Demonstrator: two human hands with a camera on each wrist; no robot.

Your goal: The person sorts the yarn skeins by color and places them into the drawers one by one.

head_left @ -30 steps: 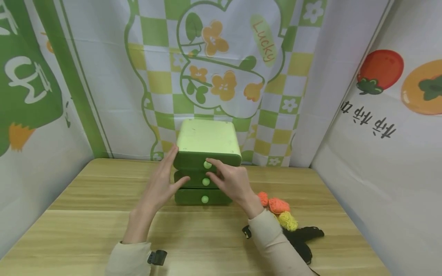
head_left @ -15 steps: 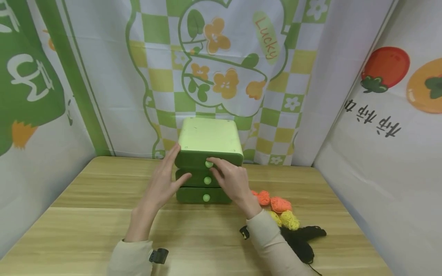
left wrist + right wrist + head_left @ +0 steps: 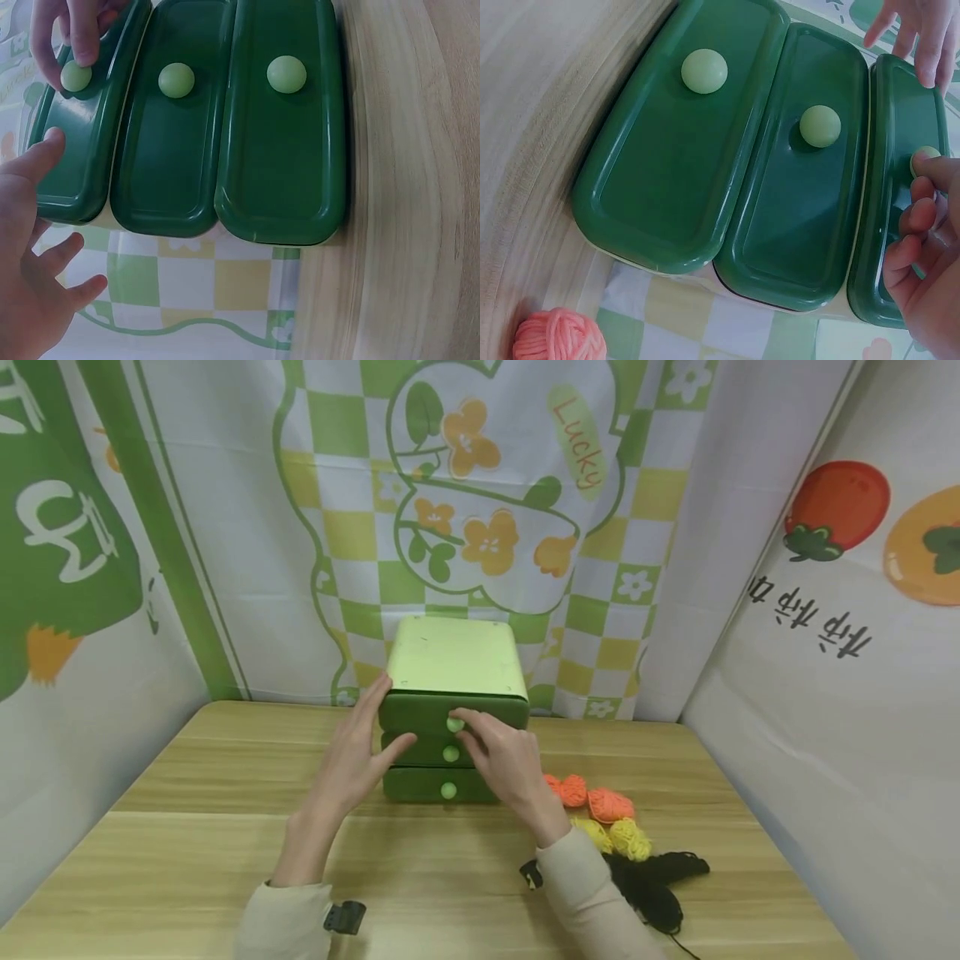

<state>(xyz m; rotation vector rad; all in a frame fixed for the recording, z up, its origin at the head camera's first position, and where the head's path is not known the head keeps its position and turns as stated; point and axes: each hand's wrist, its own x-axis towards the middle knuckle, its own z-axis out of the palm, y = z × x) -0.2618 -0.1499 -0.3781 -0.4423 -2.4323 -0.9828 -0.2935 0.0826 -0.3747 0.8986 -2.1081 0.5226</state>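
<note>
A small chest of drawers with a pale green top (image 3: 457,652) stands at the back of the table. Its three dark green drawers each carry a round light green knob. My right hand (image 3: 510,756) pinches the knob (image 3: 76,76) of the top drawer (image 3: 416,714), whose front sits slightly forward of the body. Fairly straight fingers of my left hand (image 3: 348,764) rest against the chest's upper left side, thumb spread in front of the drawers. The middle drawer (image 3: 802,202) and bottom drawer (image 3: 671,165) look closed.
On the wooden table (image 3: 420,877), right of the chest, lie orange yarn balls (image 3: 611,806), yellow yarn (image 3: 630,839) and black yarn (image 3: 660,906), partly behind my right forearm. A patterned curtain (image 3: 480,527) hangs close behind the chest.
The top drawer has come slightly forward, with a thin dark gap now showing under the chest's top edge. My right hand moved a little toward me with its knob; my left hand stayed.
</note>
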